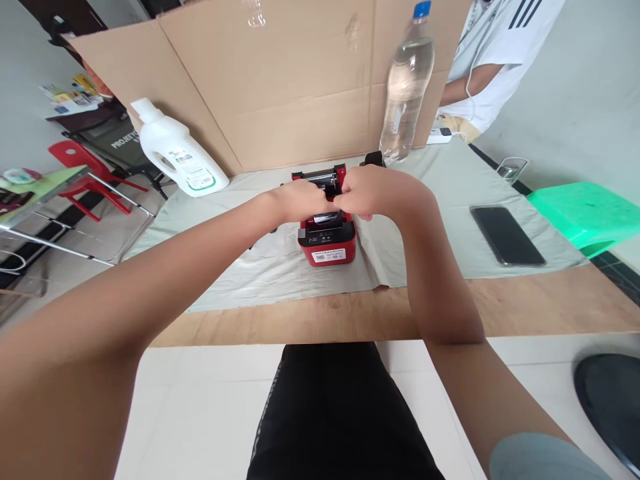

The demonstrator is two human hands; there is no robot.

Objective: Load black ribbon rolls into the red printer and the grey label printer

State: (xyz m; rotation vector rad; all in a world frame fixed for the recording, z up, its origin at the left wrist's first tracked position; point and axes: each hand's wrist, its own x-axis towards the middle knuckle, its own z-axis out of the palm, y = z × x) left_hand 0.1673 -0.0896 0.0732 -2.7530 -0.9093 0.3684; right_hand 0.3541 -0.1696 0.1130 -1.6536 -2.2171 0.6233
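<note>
A small red and black printer-like device [327, 243] stands on a grey cloth [260, 267] on the wooden table [525, 303]. Its lid is up at the back. Both my hands meet over its open top. My left hand [297, 200] is closed, fingers curled against the device's inner part. My right hand [377, 192] is also closed, pinching at the same spot. What the fingers grip inside the opening is hidden by the hands.
A white detergent jug [175, 157] stands at the back left, a clear water bottle [406, 87] at the back right, before a cardboard screen [280, 80]. A black phone [506, 235] lies on the cloth to the right. Another person [495, 60] sits beyond. A green stool [590, 213] stands right.
</note>
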